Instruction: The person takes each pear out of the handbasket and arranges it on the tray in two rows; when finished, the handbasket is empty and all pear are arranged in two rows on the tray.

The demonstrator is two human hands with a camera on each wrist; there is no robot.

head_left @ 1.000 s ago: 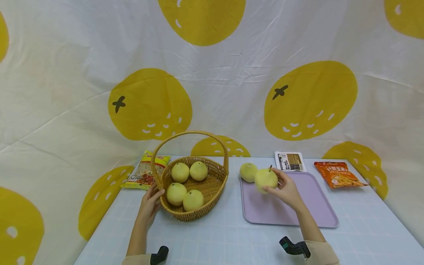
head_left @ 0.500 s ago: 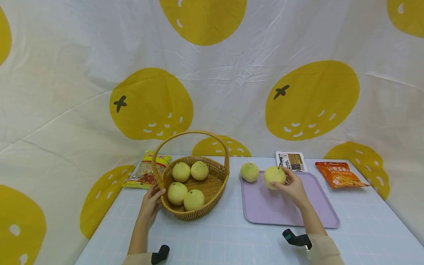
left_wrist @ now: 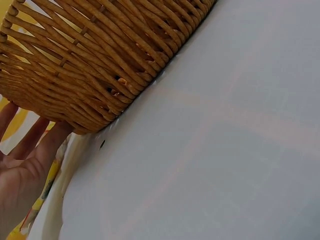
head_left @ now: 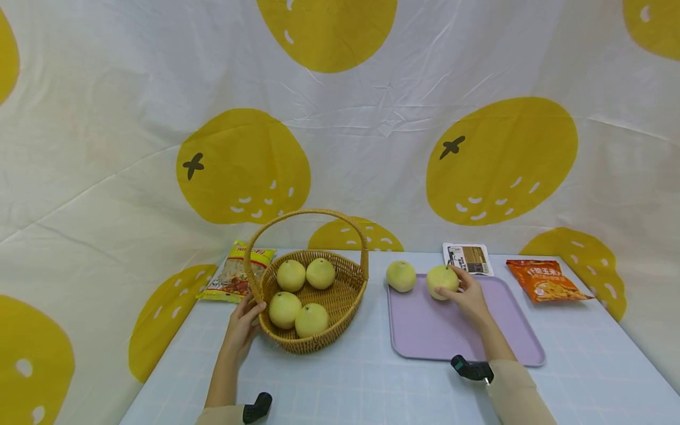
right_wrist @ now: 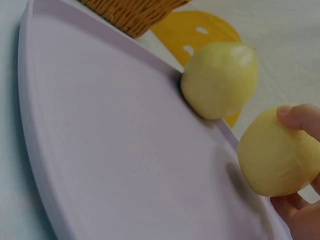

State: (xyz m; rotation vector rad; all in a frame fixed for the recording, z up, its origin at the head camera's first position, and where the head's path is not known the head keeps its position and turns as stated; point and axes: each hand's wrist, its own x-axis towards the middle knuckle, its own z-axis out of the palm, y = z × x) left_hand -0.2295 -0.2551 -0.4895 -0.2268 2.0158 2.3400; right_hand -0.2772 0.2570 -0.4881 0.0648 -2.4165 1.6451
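Observation:
In the head view my right hand (head_left: 471,300) grips a round yellow-green pear (head_left: 442,281) by its side, over the far part of the lilac tray (head_left: 435,339). In the right wrist view the held pear (right_wrist: 275,155) casts a shadow on the tray; a small gap seems to lie beneath it. Another pear (head_left: 401,276) rests at the tray's far left corner. My left hand (head_left: 241,324) holds the left side of the wicker basket (head_left: 347,316), near the foot of its tall handle. Several pears (head_left: 311,320) lie inside the basket.
A yellow snack bag (head_left: 232,274) lies behind the basket's left side. Behind the tray is a white flat packet (head_left: 467,258), and an orange snack bag (head_left: 545,280) lies to its right. A fruit-printed cloth (head_left: 372,165) hangs behind the table.
My right hand has carried the pear to the right and slightly back, from beside the corner pear to over the tray's far edge. The left hand and basket stay in place.

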